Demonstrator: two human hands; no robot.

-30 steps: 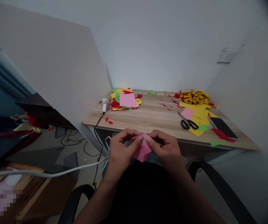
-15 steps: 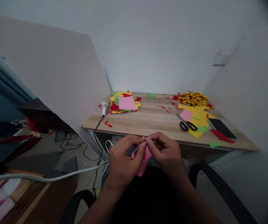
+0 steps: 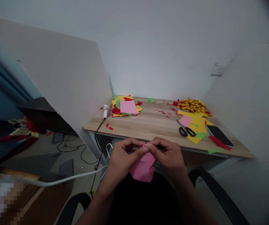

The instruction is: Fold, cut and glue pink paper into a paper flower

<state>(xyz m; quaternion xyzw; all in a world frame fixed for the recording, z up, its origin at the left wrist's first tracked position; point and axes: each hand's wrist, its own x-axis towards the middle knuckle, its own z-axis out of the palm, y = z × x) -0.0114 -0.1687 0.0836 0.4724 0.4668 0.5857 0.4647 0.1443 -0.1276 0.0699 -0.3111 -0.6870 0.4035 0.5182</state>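
Between my two hands, above my lap, hangs a piece of pink paper (image 3: 144, 170) with creases and a notched right edge. My left hand (image 3: 122, 159) pinches its top between thumb and forefinger. Close against it, my right hand (image 3: 168, 156) grips the same top edge, thumb tips almost touching. The paper's uppermost part is gathered to a small point and partly hidden by the fingers. Beyond my hands, on the wooden desk (image 3: 148, 128), lie dark-handled scissors (image 3: 186, 129) over yellow paper (image 3: 196, 118) and a small pink piece (image 3: 185, 121).
A pink square (image 3: 128, 107) tops a heap of coloured scraps at the back left, beside a white plug-like device (image 3: 105, 112) with a black cable. Bunched yellow strips (image 3: 192, 105) lie at the back right. A phone (image 3: 220, 136) rests near the right edge. Chair armrests (image 3: 221, 195) flank me.
The pink paper now hangs lower and more spread out beneath my fingers, showing more of its surface. Both hands keep their pinch. The camera view has shifted slightly.
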